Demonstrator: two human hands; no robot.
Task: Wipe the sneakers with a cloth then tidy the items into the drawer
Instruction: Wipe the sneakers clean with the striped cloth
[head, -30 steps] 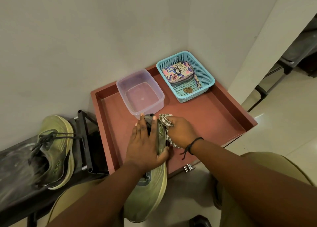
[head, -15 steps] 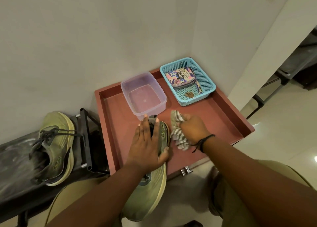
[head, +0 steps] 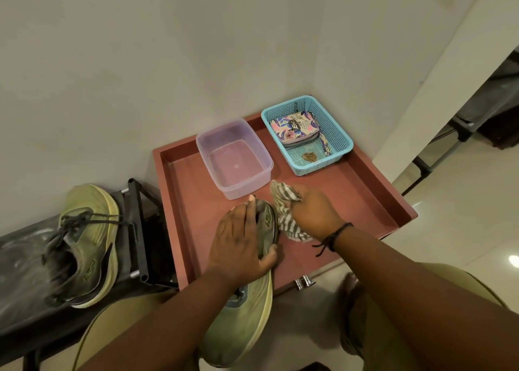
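My left hand grips an olive green sneaker around its heel end, the shoe lying partly over the front edge of the open reddish drawer. My right hand holds a bunched grey-and-white striped cloth against the right side of the sneaker's heel. The second green sneaker, with dark laces, rests on a black rack to the left of the drawer.
Inside the drawer stand a clear plastic tub with a little water and a blue mesh basket holding a patterned pouch. A white wall runs behind. My knees are below the drawer, and glossy floor lies to the right.
My right hand with the cloth moved off the sneaker's heel to the right, then came back against its side. My left hand kept its hold on the shoe.
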